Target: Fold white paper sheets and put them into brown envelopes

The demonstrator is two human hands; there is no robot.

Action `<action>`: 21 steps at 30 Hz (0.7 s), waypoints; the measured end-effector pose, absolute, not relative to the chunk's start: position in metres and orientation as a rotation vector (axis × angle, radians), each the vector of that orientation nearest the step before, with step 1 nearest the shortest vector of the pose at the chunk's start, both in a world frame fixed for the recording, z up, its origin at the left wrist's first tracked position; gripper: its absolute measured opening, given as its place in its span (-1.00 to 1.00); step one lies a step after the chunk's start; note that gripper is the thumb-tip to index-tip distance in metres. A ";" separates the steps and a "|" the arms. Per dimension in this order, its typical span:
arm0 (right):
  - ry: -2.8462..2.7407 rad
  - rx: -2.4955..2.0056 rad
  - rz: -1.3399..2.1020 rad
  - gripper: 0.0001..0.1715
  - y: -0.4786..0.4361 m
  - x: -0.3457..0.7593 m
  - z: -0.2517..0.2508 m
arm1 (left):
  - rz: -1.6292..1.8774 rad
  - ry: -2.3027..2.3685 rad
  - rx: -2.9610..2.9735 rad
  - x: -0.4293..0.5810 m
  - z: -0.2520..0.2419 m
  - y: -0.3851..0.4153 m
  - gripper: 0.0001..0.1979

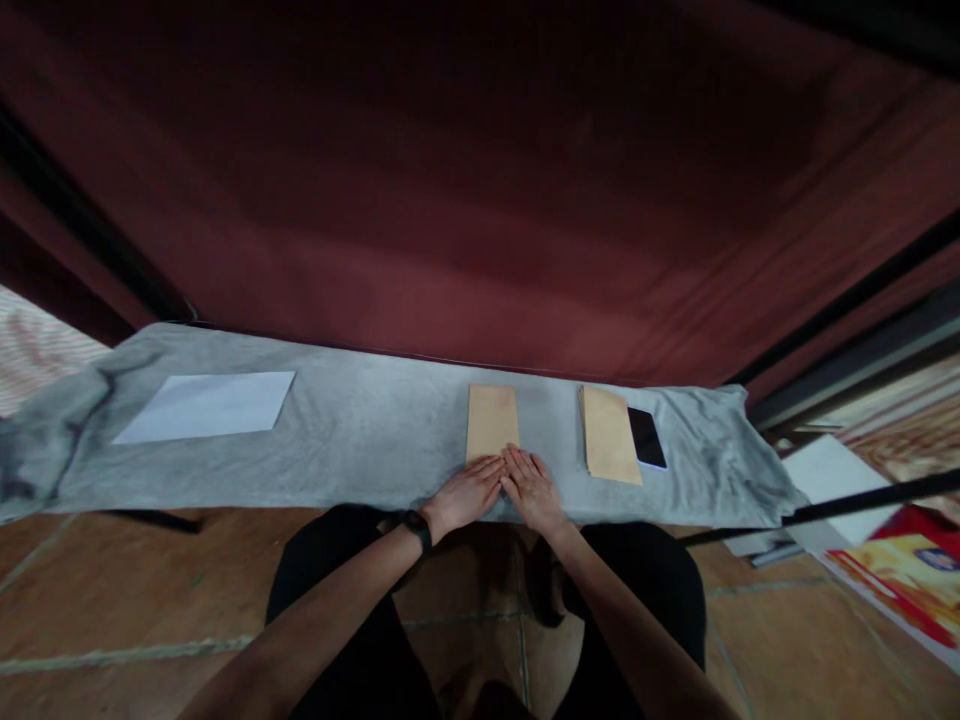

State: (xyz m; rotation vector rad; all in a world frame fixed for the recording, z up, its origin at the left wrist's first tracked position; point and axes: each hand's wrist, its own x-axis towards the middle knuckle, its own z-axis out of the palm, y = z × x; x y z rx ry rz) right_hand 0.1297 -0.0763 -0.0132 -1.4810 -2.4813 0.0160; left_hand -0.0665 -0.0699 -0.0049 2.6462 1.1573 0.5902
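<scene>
A tan paper envelope point(492, 415) lies flat on the grey cloth, directly in front of me. My left hand point(466, 493) rests palm down on its near end, fingers stretched out. Beside it, my right hand point(534, 490) also lies flat, its fingertips at the envelope's near right corner. The fingertips of both hands meet, and they cover the envelope's near edge. Just to the right is a small stack of similar tan envelopes point(613, 435). A dark phone point(647, 438) sits against the right side of that stack.
White paper point(210, 405) lies toward the left end of the long narrow bench, which a grey cloth point(375, 430) covers. Behind it rises a dark red fabric panel point(465, 300). My knees are under the near edge. A red and yellow package point(911, 570) is at lower right.
</scene>
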 end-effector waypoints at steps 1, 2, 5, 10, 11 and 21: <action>-2.483 -1.475 0.010 -0.37 -0.077 0.130 -0.012 | 0.603 1.174 2.627 -0.065 -0.003 -0.069 -0.59; -2.482 -1.472 0.004 -0.37 -0.077 0.130 -0.011 | 0.613 1.197 2.613 -0.063 -0.002 -0.067 -0.60; -2.464 -1.465 -0.002 -0.38 -0.076 0.129 -0.011 | 0.597 1.308 2.595 -0.058 -0.001 -0.054 -0.57; -2.426 -1.431 0.014 -0.37 -0.073 0.130 -0.018 | 0.448 1.446 2.614 -0.054 -0.008 -0.006 -0.44; -2.416 -1.426 0.013 -0.36 -0.073 0.130 -0.019 | 0.423 1.464 2.609 -0.053 -0.009 0.005 -0.42; -2.353 -1.453 0.034 -0.34 -0.073 0.127 -0.016 | 0.351 1.524 2.558 -0.046 -0.001 0.074 -0.45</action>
